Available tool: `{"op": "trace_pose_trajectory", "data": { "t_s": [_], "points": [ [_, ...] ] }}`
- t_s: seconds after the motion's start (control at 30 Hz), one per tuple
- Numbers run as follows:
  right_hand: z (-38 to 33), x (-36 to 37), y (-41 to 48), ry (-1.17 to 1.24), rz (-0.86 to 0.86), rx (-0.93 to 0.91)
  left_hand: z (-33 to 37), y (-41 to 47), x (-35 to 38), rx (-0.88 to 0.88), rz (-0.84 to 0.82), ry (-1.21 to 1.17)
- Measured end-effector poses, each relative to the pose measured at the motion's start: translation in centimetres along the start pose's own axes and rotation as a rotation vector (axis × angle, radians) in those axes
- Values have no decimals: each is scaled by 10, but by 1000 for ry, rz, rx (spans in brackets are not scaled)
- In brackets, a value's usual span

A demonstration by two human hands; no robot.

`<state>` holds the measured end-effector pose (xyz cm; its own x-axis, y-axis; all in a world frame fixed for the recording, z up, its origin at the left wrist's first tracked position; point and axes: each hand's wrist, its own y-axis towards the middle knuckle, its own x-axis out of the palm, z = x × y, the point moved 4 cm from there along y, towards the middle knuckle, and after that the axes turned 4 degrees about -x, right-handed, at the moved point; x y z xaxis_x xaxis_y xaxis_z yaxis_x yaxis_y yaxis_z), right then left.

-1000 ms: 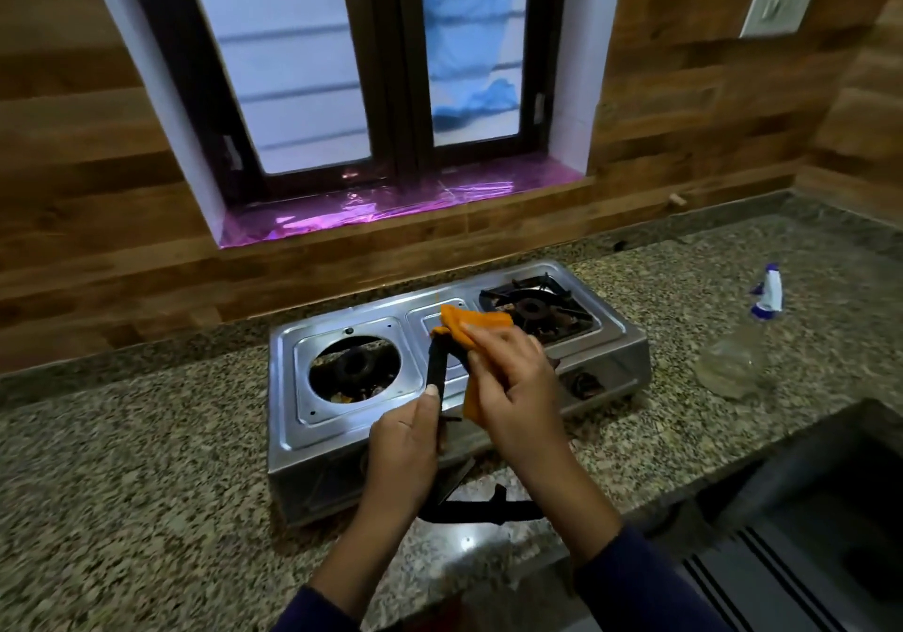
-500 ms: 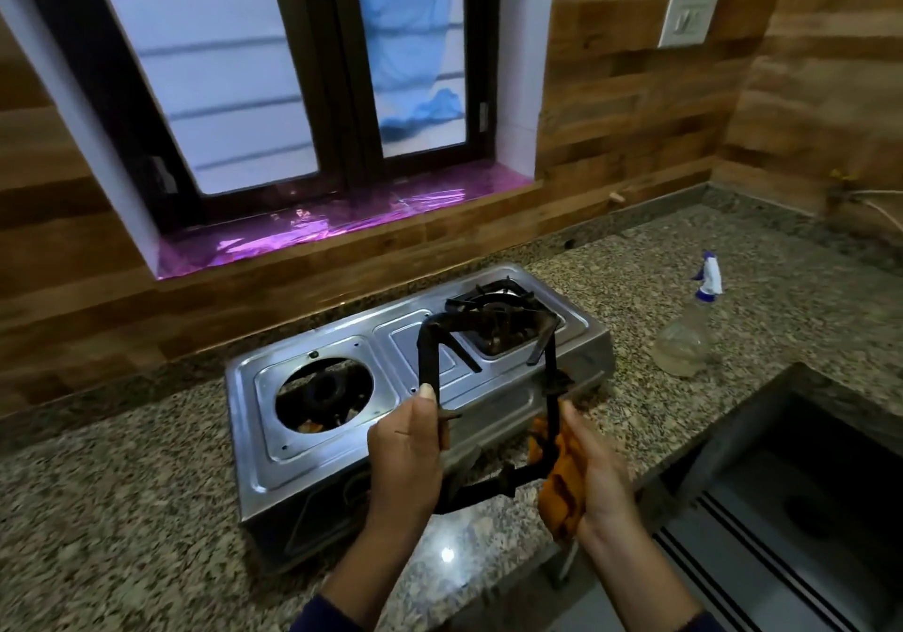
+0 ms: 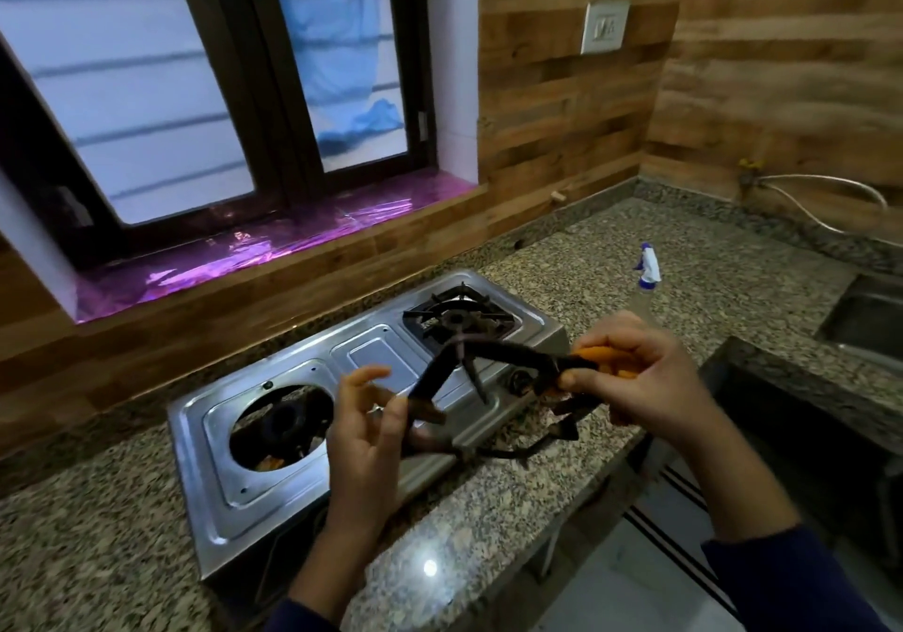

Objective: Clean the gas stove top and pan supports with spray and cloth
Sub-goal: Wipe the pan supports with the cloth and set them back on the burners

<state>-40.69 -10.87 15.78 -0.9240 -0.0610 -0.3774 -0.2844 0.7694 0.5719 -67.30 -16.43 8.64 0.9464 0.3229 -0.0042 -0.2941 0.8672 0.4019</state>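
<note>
The granite counter [image 3: 562, 260] carries the gas stove [image 3: 371, 353] and spray bottle [image 3: 649, 267].

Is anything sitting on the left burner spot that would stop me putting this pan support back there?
Nothing visible does. The left burner opening holds only its burner and some scraps. The pan support is held just right of it by the left hand and, through the orange cloth, the right hand.
</note>
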Motion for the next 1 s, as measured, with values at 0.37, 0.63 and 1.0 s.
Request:
{"op": "trace_pose_trajectory", "data": {
  "t_s": [0.37, 0.63, 1.0],
  "points": [
    [28, 34, 43, -286, -100, 64, -20, -12, 26, -229, 39, 43],
    [5, 102, -56, -240, 272, 104, -21, 0, 36, -384, 266, -95],
    [34, 79, -122, -311, 466, -52, -22, 28, 26, -523, 409, -339]
  ]
}}
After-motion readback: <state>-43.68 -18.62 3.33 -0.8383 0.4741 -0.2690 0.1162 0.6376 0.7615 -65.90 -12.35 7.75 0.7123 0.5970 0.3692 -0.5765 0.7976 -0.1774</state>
